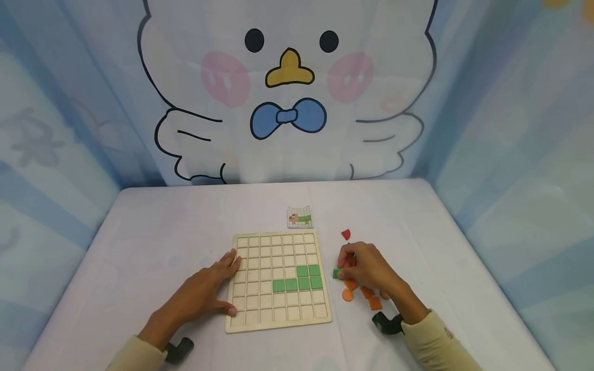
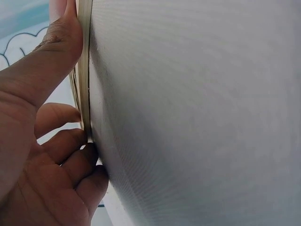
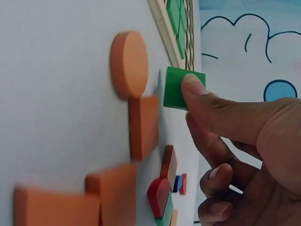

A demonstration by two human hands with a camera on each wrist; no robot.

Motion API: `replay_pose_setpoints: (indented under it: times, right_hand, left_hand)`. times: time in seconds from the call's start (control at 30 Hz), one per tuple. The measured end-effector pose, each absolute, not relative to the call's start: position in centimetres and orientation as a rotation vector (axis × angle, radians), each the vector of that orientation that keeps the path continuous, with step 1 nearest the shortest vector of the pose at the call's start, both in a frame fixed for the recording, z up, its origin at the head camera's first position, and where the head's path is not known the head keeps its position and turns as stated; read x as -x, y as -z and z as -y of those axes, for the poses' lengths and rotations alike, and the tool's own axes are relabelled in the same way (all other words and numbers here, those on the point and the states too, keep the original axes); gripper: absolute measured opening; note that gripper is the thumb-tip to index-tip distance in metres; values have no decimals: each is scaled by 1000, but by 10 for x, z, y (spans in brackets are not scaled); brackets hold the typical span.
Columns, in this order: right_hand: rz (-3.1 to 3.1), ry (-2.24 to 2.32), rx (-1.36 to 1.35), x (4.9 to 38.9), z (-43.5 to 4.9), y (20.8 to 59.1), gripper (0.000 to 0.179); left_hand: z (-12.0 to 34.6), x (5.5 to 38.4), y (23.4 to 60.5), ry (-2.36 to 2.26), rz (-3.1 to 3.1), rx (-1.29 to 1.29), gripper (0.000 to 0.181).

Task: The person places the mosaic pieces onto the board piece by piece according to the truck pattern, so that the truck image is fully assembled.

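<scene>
Head view, tiles: Six green tiles sit in the board, two in one row and four in the row just nearer you; one more, the held tile, is in your right hand, just right of the board.
Head view, other pieces: You have one card beyond the board's far edge, one red wedge to the right, and orange pieces partly hidden by your right hand, so you cannot count them all here.
Head view, counter and room: White cloth covers the counter; blue-and-white curtains flank it, and the back curtain shows one cartoon figure with a blue bow tie.
Head view, direction: The board lies flat, turned slightly, the right end of its near edge a little farther from you than the left.
Left wrist view, left hand: Your left hand has thumb and fingers apart, touching the board's edge.
Right wrist view, pieces: One orange disc, three orange squares and one blue piece lie near your hand.
Right wrist view, held tile: Thumb and finger pinch it, broad face toward the camera; its sides look about equal, so you cannot tell a long axis.
</scene>
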State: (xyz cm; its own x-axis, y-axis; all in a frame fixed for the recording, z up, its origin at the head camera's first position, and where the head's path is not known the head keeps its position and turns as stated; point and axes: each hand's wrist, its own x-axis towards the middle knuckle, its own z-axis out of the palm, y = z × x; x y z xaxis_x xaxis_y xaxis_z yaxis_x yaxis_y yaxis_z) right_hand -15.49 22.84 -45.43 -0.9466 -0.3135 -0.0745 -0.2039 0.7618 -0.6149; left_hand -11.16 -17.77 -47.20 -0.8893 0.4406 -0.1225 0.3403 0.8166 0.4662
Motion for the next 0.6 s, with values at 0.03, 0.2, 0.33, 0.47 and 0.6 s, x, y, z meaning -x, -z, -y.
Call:
replay_pose_setpoints:
  times: [0.03,0.2,0.33,0.47,0.6]
  right_hand:
    - [-2785,958,412,155,-226,454,27]
    - [-2782,1051,434,158,-205,452,24]
    - [-2769,1111,502,159,-184,452,21]
    - [-2746,1143,533,160,-162,455,21]
    - [-2756,1134,546,161,-145,460,21]
  left_hand:
    - [178,111,472,-648,-2776,-604,120]
    - [177,111,471,-634,-2783,-598,120]
    - [178,111,472,-629,-2790,-605,120]
    - [178,111,472,-628,-2793,-611,120]
    - [177,111,472,-630,-2792,-603,120]
